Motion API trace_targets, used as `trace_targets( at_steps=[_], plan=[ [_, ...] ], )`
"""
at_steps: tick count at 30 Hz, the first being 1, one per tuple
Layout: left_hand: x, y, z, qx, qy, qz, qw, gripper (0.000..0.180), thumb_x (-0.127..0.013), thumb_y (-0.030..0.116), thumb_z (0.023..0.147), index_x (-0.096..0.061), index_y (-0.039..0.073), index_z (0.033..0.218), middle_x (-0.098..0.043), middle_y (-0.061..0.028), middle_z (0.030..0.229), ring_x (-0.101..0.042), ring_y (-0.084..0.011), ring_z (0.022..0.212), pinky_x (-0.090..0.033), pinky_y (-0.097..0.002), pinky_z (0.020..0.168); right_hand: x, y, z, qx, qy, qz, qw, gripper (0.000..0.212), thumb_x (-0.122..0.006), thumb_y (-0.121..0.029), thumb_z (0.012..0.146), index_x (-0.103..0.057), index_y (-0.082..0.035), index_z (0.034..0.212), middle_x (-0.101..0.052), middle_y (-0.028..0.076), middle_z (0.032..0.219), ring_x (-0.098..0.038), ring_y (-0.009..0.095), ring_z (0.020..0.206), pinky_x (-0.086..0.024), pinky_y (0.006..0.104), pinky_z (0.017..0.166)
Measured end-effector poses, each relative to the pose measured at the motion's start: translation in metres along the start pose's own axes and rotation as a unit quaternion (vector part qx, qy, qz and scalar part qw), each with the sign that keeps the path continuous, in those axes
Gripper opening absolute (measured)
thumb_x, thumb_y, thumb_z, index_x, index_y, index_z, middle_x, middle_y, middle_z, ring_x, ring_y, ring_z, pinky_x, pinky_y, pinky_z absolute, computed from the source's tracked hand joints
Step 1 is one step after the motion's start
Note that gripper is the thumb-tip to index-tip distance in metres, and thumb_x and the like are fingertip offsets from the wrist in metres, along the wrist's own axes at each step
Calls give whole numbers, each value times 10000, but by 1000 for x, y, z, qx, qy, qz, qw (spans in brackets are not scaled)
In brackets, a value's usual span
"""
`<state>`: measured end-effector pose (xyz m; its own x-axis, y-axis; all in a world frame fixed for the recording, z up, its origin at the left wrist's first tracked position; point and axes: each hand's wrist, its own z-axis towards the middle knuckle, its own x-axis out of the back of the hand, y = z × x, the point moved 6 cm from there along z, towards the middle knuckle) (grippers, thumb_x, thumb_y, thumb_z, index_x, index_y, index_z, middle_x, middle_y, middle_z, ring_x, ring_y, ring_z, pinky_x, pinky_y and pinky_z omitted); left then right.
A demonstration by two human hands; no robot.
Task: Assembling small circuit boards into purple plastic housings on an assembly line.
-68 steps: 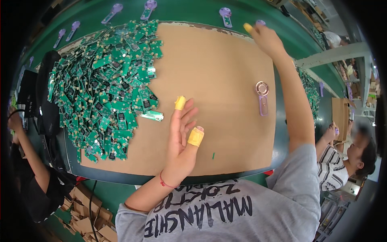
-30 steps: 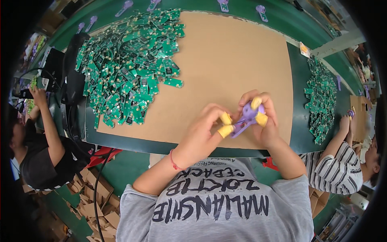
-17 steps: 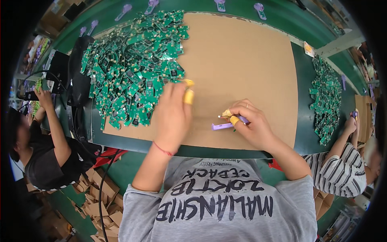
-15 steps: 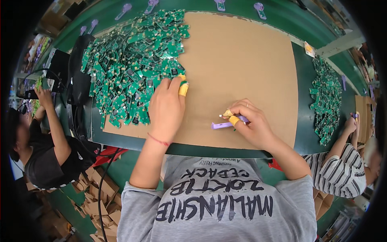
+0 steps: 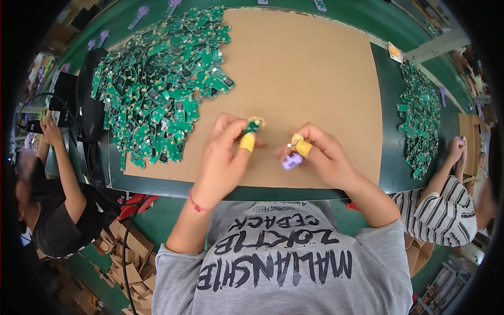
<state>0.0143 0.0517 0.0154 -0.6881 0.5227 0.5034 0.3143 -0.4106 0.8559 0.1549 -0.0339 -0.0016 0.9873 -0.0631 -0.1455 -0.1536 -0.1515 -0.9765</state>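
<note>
My left hand point(image 5: 223, 153) pinches a small green circuit board point(image 5: 253, 126) between thumb and forefinger, above the cardboard sheet point(image 5: 302, 68). Facing it a short way to the right, my right hand point(image 5: 329, 160) is closed on a purple plastic piece point(image 5: 292, 161), partly hidden by the fingers and smeared by motion. A small whitish part point(image 5: 292, 146) shows at its fingertips, too blurred to name. Yellow covers wrap fingertips on both hands. Left of my left hand spreads a large heap of green circuit boards point(image 5: 152, 105).
At the right lies another heap of green boards point(image 5: 420, 121). Several purple pieces point(image 5: 138, 17) rest along the green far edge. A black bag-like object point(image 5: 90, 100) stands left of the heap. Co-workers sit at left point(image 5: 47, 205) and right point(image 5: 446, 210). Cardboard scraps point(image 5: 134, 257) lie on the floor.
My left hand has come away from the heap toward the right, now with a circuit board in its fingers. My right hand has turned the purple piece. The view has shifted slightly.
</note>
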Motion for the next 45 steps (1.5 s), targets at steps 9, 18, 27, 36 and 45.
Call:
trace_targets(
  at_steps=[9,18,27,36,45],
  plan=[
    [-30,15,-1,-53,0,-248,967,201,-490,-29,820,-459,-1,1016,-491,-63,925,-497,-105,778,-423,-216,649,-9,0,0,-116,-62,137,982,129,-380,-121,909,-472,-31,911,-565,38,761,-550,96,665,-439,220,603],
    [-50,-1,-4,218,-93,-542,807,232,-477,45,869,-459,23,1100,-504,3,876,-477,-68,682,-407,-198,636,-7,-40,-2,126,-5,-415,901,146,-577,-34,731,-527,-44,868,-522,61,590,-527,192,559,-438,313,635],
    [-25,31,-1,-56,76,-188,978,231,-444,-44,820,-531,-18,1033,-591,-142,1019,-586,-242,930,-464,-277,749,-9,-36,-2,-73,14,5,997,87,-455,-57,838,-510,-2,878,-507,-9,601,-491,37,565,-415,193,509],
    [-19,46,-3,-170,103,-91,976,409,-431,-117,703,-529,-22,1089,-576,-155,1089,-578,-282,955,-462,-321,793,-14,-37,0,-11,-30,131,991,76,-399,-43,845,-465,-7,848,-519,33,612,-510,74,549,-414,211,500],
    [-19,50,-7,-214,114,-17,970,443,-443,-95,638,-547,-43,1065,-581,-170,1084,-601,-282,918,-456,-318,762,-20,-35,0,-29,-55,185,981,92,-382,-62,858,-452,-4,874,-520,47,597,-520,96,537,-420,216,514]
  ],
)
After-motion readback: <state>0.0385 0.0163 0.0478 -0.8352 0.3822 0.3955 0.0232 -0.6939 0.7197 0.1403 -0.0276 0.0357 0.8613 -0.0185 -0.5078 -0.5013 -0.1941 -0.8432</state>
